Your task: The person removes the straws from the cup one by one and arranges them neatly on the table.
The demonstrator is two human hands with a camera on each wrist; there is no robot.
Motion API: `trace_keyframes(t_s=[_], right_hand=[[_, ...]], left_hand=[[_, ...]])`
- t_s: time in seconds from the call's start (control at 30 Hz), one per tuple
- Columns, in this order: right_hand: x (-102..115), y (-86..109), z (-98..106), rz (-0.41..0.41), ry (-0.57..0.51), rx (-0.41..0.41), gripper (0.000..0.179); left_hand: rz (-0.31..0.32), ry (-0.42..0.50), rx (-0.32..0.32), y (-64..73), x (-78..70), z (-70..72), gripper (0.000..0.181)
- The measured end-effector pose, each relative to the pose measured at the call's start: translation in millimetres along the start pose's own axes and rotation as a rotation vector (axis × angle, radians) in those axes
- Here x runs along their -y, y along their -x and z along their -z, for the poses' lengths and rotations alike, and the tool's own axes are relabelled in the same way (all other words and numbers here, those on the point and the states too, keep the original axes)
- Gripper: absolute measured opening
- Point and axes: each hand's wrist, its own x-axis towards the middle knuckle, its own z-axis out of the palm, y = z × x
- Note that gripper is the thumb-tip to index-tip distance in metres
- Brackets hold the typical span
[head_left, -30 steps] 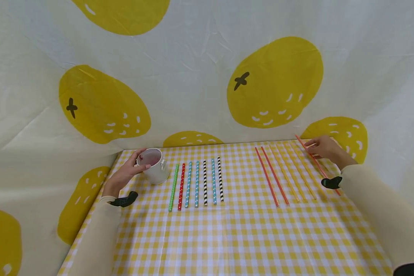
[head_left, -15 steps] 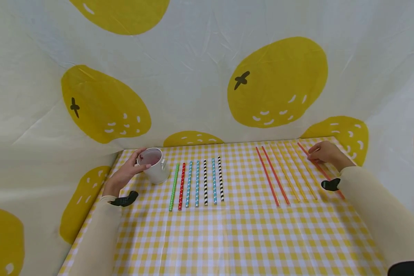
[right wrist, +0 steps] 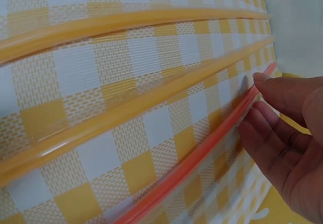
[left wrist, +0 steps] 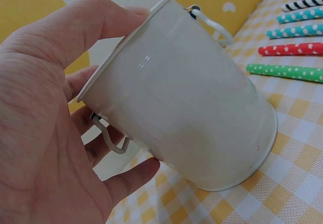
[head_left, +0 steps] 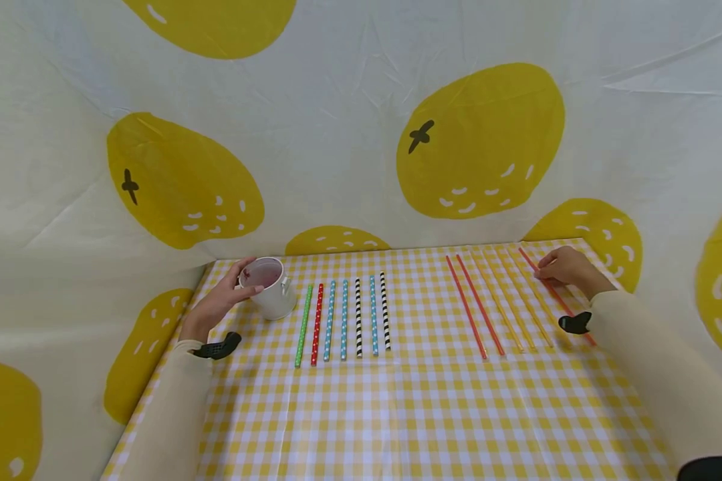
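Note:
At the left, a small white bucket (head_left: 275, 304) with little side handles stands on the table. My left hand (head_left: 219, 300) grips its rim, the thumb on the near side and the fingers round the far side; the left wrist view shows the bucket wall (left wrist: 176, 98) close up. Over at the right end, my right hand (head_left: 568, 268) pinches a red plastic straw (head_left: 559, 298) near its far end. In the right wrist view the thumb and fingers meet at that red straw (right wrist: 199, 148), which lies along the checked cloth.
Several patterned paper straws lie side by side near the bucket, from a green one (head_left: 303, 327) to a black-and-white one (head_left: 385, 310). Two red plastic straws (head_left: 480, 305) and several yellow ones (head_left: 511, 300) lie left of my right hand. A fruit-print sheet (head_left: 337, 167) hangs behind the table.
My right hand has brought the red straw's far end slightly down and nearer, laying it beside the yellow straws. My left hand stays on the bucket.

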Motion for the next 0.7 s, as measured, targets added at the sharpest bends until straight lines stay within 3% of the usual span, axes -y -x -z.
trace_keyframes(t_s=[0.33, 0.7], right_hand=[[16.0, 2.0, 4.9, 0.024, 0.041, 0.072, 0.045], [36.9, 12.9, 6.1, 0.113, 0.177, 0.089, 0.046]], left_hand=[[0.024, 0.007, -0.027, 3.0, 0.4, 0.1, 0.084], [-0.011, -0.050, -0.066, 8.3, 3.0, 2.3, 0.082]])
